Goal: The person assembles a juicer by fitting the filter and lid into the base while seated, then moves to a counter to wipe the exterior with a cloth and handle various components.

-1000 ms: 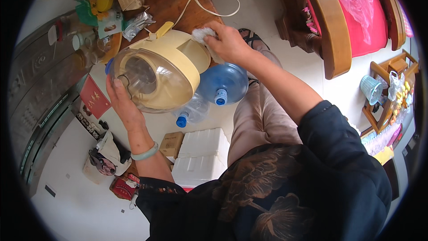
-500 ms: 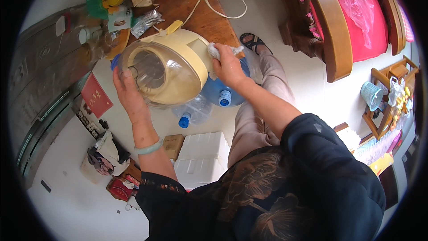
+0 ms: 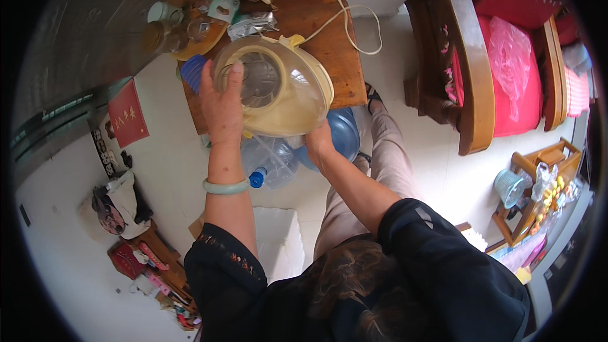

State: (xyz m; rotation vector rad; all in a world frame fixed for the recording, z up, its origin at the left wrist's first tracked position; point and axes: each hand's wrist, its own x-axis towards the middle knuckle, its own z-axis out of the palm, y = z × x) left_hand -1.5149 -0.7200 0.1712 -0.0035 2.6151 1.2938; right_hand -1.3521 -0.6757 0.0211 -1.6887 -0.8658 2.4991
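Note:
A cream oval appliance [image 3: 282, 104] with a clear plastic shell and a round opening stands tilted at the near edge of the wooden table. From its left end sticks a blue ribbed part [image 3: 194, 73]. My left hand [image 3: 223, 98] holds the appliance at that end, fingers and thumb on the clear shell. Low on the near side, my right hand [image 3: 318, 144] presses against the body, its fingertips partly hidden. Only a scrap of the white cloth [image 3: 295, 142] shows at those fingers.
The wooden table [image 3: 345, 82] bears jars, a foil packet [image 3: 252, 24] and a looping white cord [image 3: 345, 12]. Below its edge are a blue water jug [image 3: 342, 136] and a clear bottle [image 3: 275, 161]. A white foam box [image 3: 278, 240] lies nearer; a red-cushioned wooden chair [image 3: 475, 88] stands right.
My right hand has moved with the cloth from the appliance's upper right side down to its near underside. The appliance has turned, and my left hand now lies farther over its shell. The view has shifted.

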